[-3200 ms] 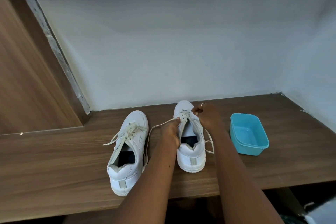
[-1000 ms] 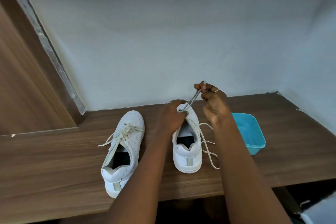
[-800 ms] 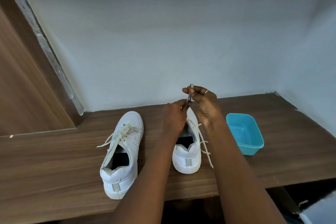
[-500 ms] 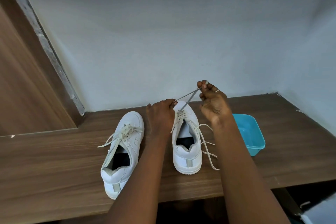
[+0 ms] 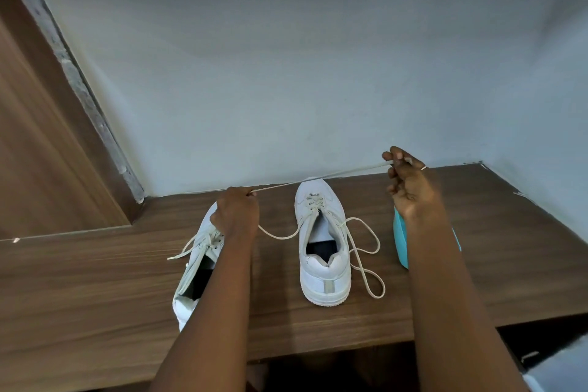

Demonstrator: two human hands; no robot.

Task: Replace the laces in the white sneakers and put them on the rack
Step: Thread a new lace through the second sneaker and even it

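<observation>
While the lace (image 5: 276,187) runs taut between them, both hands are raised above the wooden shelf (image 5: 95,280); the left hand (image 5: 237,216) has its fingers curled into a fist around one stretch of the lace; the right hand (image 5: 410,183), higher and nearer the white wall (image 5: 286,73), pinches the lace's end between thumb and forefinger, with the other fingers curled; a thin ring (image 5: 423,168) shows on one finger. From the left fist a slack length drops to the right sneaker (image 5: 323,251), which stands upright on the shelf, toe toward the wall; the lace is threaded through the eyelets near its toe; loose loops lie on the shelf just beside its right flank. The left sneaker (image 5: 194,267) stands near, partly hidden by the left forearm, laced, with its lace ends loose; a blue tub (image 5: 400,242) sits mostly hidden behind the right forearm.
</observation>
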